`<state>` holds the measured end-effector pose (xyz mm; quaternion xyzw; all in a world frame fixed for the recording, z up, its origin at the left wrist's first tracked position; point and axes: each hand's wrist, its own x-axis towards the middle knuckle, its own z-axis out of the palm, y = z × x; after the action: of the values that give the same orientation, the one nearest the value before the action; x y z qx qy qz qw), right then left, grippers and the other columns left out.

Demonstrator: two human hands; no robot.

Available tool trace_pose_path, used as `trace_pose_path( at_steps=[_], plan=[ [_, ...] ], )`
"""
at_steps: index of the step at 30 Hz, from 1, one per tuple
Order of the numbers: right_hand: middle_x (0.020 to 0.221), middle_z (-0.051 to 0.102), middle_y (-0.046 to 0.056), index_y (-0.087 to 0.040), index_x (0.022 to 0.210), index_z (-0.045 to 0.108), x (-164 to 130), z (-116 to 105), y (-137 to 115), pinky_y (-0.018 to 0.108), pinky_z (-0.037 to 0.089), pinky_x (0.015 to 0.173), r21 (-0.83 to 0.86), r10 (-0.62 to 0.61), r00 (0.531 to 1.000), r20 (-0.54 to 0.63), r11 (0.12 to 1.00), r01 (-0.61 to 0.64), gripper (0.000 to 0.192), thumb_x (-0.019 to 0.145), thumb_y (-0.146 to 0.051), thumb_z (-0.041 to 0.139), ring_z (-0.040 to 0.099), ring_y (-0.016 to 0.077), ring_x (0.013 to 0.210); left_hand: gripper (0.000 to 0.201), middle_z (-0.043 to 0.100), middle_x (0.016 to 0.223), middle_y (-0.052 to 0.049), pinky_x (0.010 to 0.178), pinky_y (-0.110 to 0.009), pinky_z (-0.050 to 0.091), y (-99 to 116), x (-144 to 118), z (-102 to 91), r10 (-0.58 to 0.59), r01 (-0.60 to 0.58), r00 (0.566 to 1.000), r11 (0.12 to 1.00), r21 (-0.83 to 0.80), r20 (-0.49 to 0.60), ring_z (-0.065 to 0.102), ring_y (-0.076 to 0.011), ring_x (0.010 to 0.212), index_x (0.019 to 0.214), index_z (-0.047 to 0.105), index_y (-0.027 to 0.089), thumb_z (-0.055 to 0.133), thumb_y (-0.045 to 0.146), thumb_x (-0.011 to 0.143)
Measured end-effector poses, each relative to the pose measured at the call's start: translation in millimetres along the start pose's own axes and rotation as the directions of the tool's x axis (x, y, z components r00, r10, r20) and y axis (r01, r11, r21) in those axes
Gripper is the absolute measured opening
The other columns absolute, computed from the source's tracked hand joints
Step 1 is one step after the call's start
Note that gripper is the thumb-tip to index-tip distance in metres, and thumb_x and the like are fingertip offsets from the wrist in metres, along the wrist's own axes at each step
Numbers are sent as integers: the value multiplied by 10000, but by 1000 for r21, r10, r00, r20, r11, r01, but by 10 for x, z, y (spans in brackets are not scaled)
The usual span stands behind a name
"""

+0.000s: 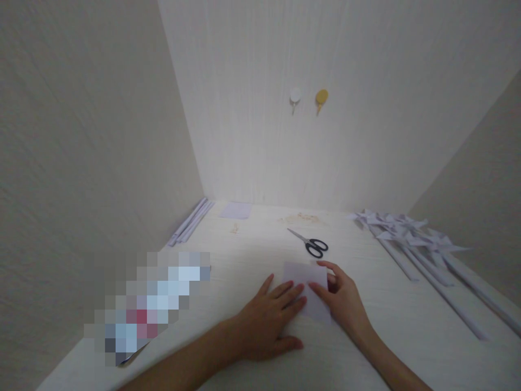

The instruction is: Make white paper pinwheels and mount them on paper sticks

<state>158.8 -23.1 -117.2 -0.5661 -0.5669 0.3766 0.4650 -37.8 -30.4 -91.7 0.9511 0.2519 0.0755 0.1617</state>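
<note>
A small pale lilac sheet of paper [303, 272] lies on the white table in front of me. My left hand [271, 320] is spread flat, its fingertips resting on the sheet's left part. At the sheet's right edge, my right hand [344, 293] has its thumb on top and its fingers curled at the side, pinching the paper. Just beyond the sheet lie scissors [308, 241] with black handles, their blades pointing to the far left. Neither hand touches them.
Several paper pinwheels [401, 231] on rolled paper sticks lie at right. Rolled paper sticks [191, 222] rest along the left wall, near another paper square [236, 210]. A blurred-out object [158, 307] lies at left. Two round hooks, white [295, 96] and yellow [321, 97], hang on the wall.
</note>
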Motion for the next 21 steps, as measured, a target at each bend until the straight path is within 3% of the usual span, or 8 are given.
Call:
trace_pose_path(
  at_steps=[3,9,18,21],
  plan=[
    [907,645,96,-143,1015,496,-62,50,-46,343,484,701,-164,-106,991,88,979,119,293,748,-263,472,611,204,780,671,215,1368,-110,979,-531,105,-5,13,13,-19,19,1000,1000,5,-12,215,-283,1234,1309,184,210,314,564,753],
    [1156,529,122,-107,1153,463,-97,88,-4,378,376,909,-367,-251,954,164,882,295,386,806,-247,369,493,206,1056,696,175,1375,-131,967,-550,101,5,25,13,-40,40,999,999,25,-10,216,-302,1228,1313,166,215,324,578,740],
    [1119,559,107,-111,1158,463,-53,32,-43,340,429,859,-254,-226,969,102,936,245,396,782,-227,422,542,197,991,664,193,1368,-137,961,-570,51,-1,20,-10,-6,6,1000,1000,3,14,178,-291,1245,1308,184,214,272,576,759],
    [1099,573,107,-102,1138,483,-41,6,-49,353,431,857,-293,-230,969,91,924,247,377,782,-206,413,546,200,984,663,205,1364,-140,964,-565,57,-10,16,3,-4,4,1000,1000,5,8,180,-287,1245,1305,195,210,277,575,758]
  ],
)
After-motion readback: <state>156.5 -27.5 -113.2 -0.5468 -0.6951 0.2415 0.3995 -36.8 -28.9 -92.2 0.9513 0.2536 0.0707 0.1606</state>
